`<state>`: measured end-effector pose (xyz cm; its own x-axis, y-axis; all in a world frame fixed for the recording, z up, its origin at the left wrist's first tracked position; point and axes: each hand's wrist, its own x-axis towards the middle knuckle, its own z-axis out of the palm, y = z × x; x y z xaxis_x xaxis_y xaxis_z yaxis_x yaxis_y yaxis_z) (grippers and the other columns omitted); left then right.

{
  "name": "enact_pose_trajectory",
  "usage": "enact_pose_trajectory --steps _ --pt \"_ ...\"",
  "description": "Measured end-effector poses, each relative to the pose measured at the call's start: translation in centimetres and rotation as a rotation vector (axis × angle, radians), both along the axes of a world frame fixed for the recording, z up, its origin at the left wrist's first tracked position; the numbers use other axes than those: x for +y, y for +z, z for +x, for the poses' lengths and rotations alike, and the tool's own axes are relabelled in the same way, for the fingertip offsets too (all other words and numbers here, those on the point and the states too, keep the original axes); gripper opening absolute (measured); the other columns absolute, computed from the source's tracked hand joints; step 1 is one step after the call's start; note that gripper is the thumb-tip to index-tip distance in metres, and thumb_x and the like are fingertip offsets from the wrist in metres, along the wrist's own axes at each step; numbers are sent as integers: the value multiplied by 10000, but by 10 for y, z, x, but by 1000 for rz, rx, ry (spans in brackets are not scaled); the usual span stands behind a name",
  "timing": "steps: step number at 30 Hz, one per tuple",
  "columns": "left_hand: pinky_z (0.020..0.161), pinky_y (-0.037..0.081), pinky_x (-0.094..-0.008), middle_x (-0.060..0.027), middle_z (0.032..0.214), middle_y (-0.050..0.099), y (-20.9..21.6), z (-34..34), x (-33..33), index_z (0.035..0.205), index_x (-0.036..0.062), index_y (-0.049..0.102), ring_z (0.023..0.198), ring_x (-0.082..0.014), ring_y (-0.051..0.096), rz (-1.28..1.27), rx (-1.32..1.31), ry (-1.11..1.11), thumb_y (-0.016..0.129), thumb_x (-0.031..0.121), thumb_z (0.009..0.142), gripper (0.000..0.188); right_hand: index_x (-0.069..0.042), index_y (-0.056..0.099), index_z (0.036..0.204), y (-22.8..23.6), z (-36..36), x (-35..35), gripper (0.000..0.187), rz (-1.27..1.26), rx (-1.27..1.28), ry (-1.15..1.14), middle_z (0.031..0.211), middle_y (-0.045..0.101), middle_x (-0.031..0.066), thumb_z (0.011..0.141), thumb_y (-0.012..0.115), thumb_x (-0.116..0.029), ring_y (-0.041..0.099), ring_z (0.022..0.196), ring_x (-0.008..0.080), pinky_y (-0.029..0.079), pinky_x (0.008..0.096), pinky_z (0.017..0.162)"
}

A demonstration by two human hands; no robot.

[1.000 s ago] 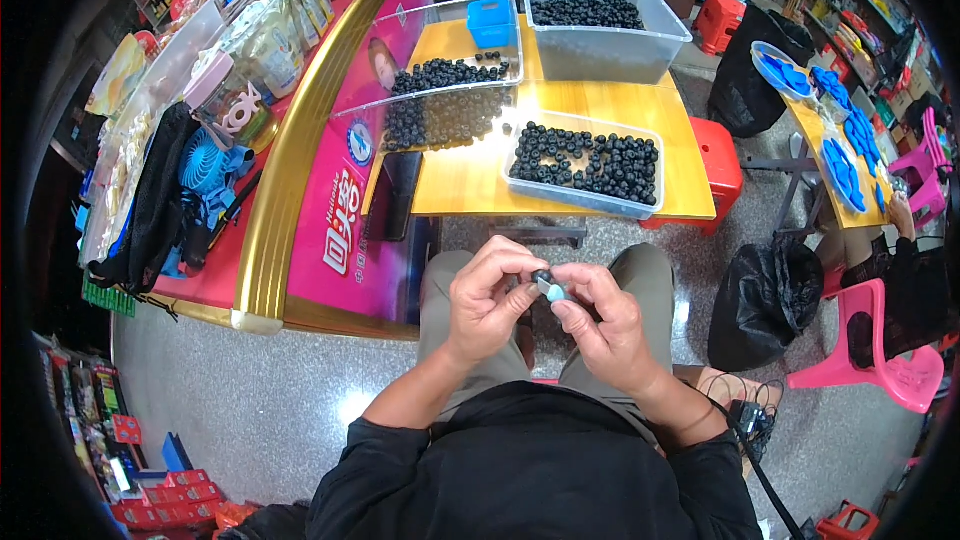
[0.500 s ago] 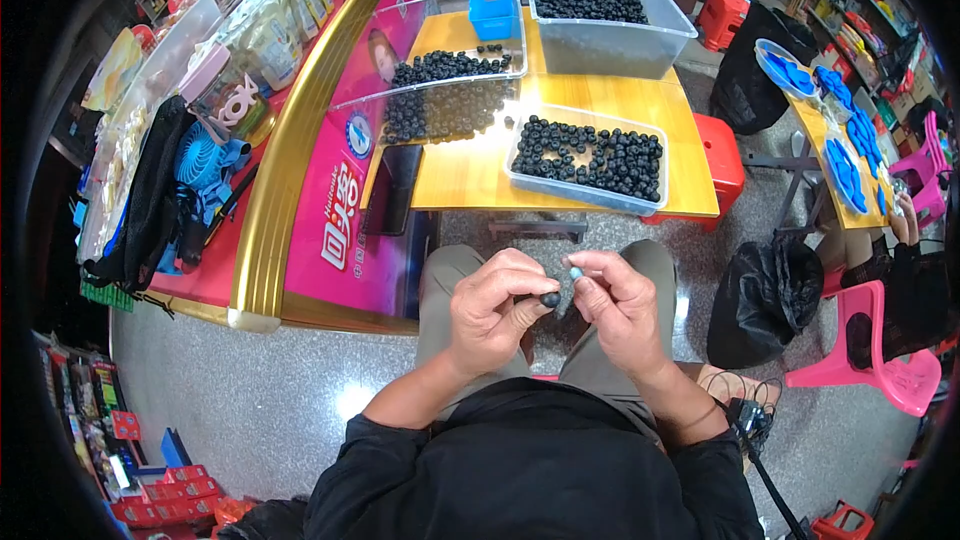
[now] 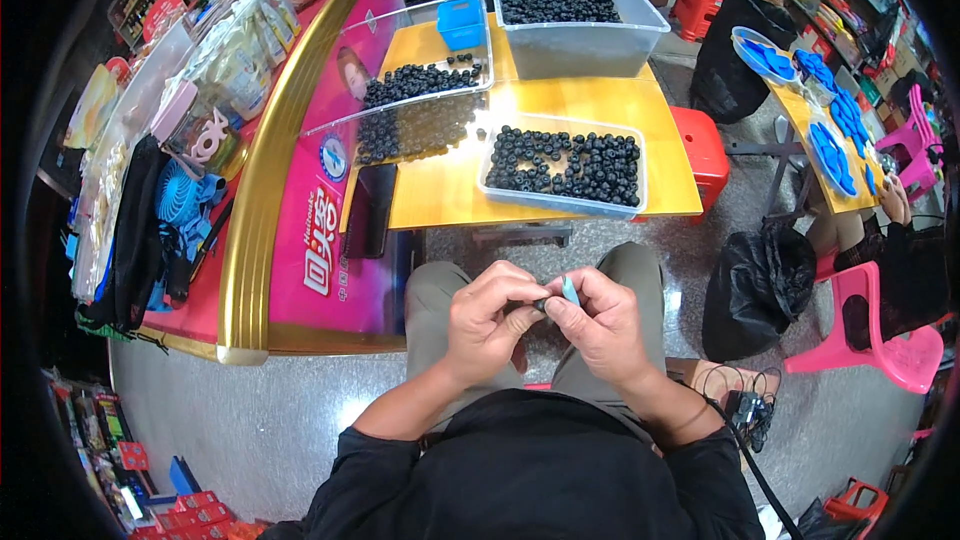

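Observation:
Over my lap, my left hand pinches a small round black piece between thumb and fingertips. My right hand is closed on a small light-blue piece, which sticks up between its thumb and forefinger. The right fingertips meet the black piece, and both hands partly hide it. In front of me, a shallow clear tray on the yellow table holds many similar black pieces.
Behind the tray stand a deep translucent bin of black pieces and a clear bin with a blue basket. A gold-edged counter borders the left. At right are a red stool, a black bag and a pink chair.
My hands have come together, and the right fingertips now touch the black piece. The light-blue piece has tilted and shows more of its length. The whole view has shifted slightly.

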<state>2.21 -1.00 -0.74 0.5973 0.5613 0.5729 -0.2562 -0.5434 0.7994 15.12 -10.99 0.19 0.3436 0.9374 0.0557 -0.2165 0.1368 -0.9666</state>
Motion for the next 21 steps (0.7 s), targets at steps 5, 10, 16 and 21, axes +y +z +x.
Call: enact_pose_trajectory --steps 5,10,16,21 --pt "632 463 -268 -86 839 599 3 8 7 906 0 638 744 -177 576 -39 44 -42 676 -26 777 137 11 593 980 0 7 2 170 -40 -51 -35 745 544 -42 885 648 -118 470 680 13 396 181 585" --pt "650 457 -261 -85 853 601 1 14 7 932 -7 639 780 -164 570 -156 -46 40 670 -38 783 155 4 578 1038 -1 12 5 190 18 -61 22 764 540 -36 901 619 -120 469 680 19 397 190 583" --pt "663 459 -258 -87 860 597 2 7 6 946 -7 643 788 -173 568 -106 -7 89 672 -44 782 171 1 534 1094 0 5 4 223 45 -366 2 717 520 41 899 594 -89 507 630 89 423 250 575" --pt "660 462 -260 -90 863 599 3 3 5 943 -6 644 784 -173 568 -96 -10 82 675 -42 781 169 -2 536 1090 3 1 2 238 108 -530 -50 736 541 85 877 610 -78 550 641 144 438 283 581"
